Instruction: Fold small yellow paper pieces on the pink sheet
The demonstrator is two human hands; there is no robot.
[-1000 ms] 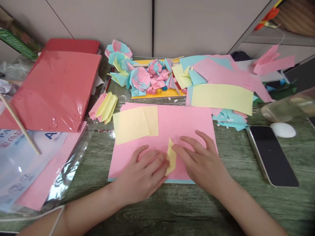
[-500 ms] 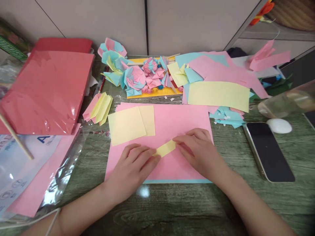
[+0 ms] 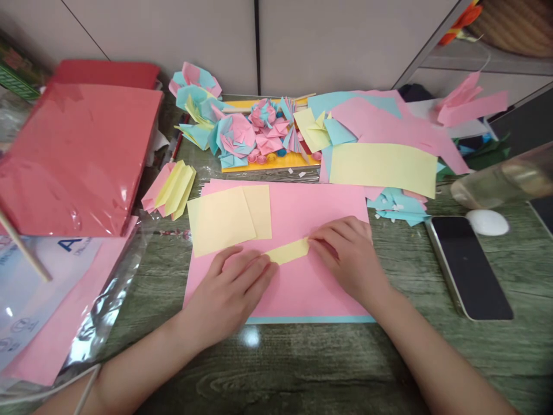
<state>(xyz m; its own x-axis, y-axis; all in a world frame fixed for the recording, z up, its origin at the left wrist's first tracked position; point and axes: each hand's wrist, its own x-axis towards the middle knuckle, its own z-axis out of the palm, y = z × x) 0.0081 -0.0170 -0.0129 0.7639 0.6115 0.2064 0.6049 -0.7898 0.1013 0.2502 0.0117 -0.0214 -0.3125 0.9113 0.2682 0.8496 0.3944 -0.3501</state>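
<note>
A narrow yellow paper strip (image 3: 288, 252) lies slantwise between my hands, over a stack of pink paper (image 3: 319, 213) with a blue edge showing at the front. My left hand (image 3: 235, 288) is closed on the strip's left end, thumb and fingers together. At the right end, my right hand (image 3: 345, 253) pinches the strip between thumb and fingertips. Two overlapping yellow paper squares (image 3: 224, 222) rest on the stack's upper left, just beyond my left hand. My fingers cover both ends of the strip.
Folded paper flowers (image 3: 235, 135) and paper sheets (image 3: 384, 167) line the back. A pleated yellow paper (image 3: 177, 190) sits left of the stack. Red packets (image 3: 95, 155) fill the left side. To the right are a phone (image 3: 470, 268), a white mouse (image 3: 488, 222) and a clear cup (image 3: 496, 181).
The yellow strip has shifted slightly up and left and lies flatter, with more of its length showing. My left hand has moved a little left, while my right hand still pinches its end.
</note>
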